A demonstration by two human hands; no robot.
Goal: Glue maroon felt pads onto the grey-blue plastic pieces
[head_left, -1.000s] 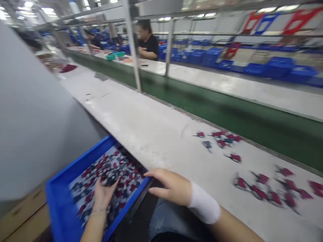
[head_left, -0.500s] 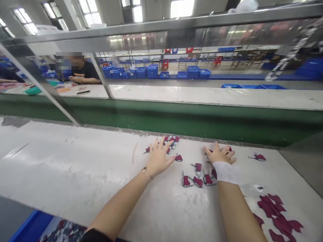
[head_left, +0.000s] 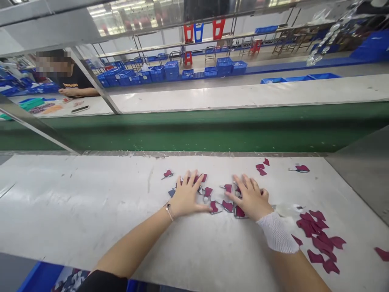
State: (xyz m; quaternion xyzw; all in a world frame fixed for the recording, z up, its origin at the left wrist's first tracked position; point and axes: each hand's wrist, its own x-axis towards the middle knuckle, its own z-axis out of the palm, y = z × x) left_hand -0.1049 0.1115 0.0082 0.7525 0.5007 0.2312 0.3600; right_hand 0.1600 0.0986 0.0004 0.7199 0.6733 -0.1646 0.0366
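Note:
My left hand point(head_left: 187, 198) lies palm down with spread fingers over a group of small maroon pieces with grey edges and thin tabs, partly hidden beneath it. One such maroon piece point(head_left: 208, 192) shows beside its thumb, and a dark blue piece point(head_left: 172, 193) pokes out at its left. Fingers apart, my right hand point(head_left: 253, 199) rests on another cluster of these pieces; a maroon piece point(head_left: 227, 206) shows left of its thumb. Neither hand grips anything. A white mesh band point(head_left: 278, 233) covers my right wrist.
Plain maroon patches point(head_left: 323, 243) lie heaped at the right by a clear plastic bag point(head_left: 285, 209). Three patches point(head_left: 260, 166) sit farther back near a tabbed piece point(head_left: 302, 168). A blue bin point(head_left: 39, 278) stands below the table's front edge. A co-worker point(head_left: 75, 79) sits across the green divider point(head_left: 182, 132).
My view has tilted down. My right hand has come left and nearer onto the cluster, uncovering three maroon patches. My left hand has also come nearer, and the pieces around it are rearranged.

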